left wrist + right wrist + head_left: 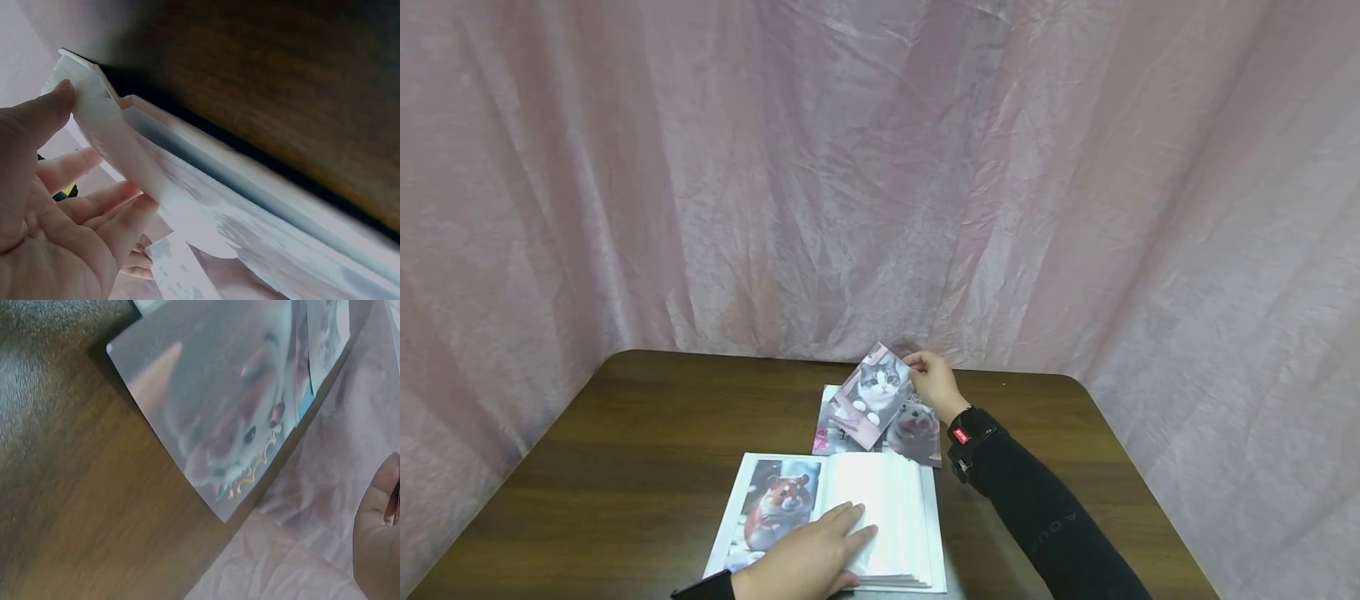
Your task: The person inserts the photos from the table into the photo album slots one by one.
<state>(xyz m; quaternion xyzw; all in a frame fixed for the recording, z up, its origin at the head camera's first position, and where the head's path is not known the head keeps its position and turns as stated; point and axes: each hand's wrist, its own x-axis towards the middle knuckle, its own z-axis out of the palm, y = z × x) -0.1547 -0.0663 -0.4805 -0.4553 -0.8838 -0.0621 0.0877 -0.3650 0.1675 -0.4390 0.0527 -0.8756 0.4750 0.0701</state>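
- Album [880,517] lies open at near centre of worktop [625,433]; pages pinned flat by left hand [808,554], fingers [850,521] straight and together.
- Cat photo [874,393] is pinched at its far corner by right hand [934,381], lifted tilted above loose photos [917,433] just beyond album.
- Right arm is stretched forward, wrist raised.
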